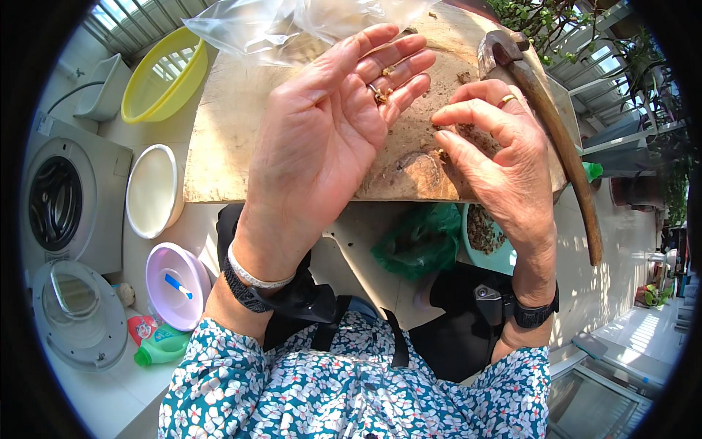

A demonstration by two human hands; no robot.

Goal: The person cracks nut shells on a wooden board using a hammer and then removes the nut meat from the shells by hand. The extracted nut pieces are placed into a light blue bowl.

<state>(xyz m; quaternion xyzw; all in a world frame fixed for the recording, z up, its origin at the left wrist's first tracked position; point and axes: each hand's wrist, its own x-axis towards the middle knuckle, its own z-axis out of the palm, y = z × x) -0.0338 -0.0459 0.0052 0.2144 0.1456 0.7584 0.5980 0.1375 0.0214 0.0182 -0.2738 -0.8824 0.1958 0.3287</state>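
Observation:
My left hand (323,126) is palm up above a wooden board (219,148), fingers slightly curled and close together. Small tan-brown fragments (382,96), like bits of nut kernel, lie on its fingers. To the right, my right hand (502,140) has its thumb and forefinger curved towards each other, a small gap between the tips. Nothing shows in that gap. Brown crumbs (480,137) are scattered on the board below and behind the right hand. Beyond that hand rests a hammer-like tool (567,145) with a metal head and wooden handle, which overhangs the board's edge.
A clear plastic bag (263,33) lies at the board's far side. Beneath the near edge are a green plastic bag (422,238) and a pale green basin (513,258) holding brown debris. On the left stand a purple basin (164,263), a white basin (153,192) and a washing machine (109,192).

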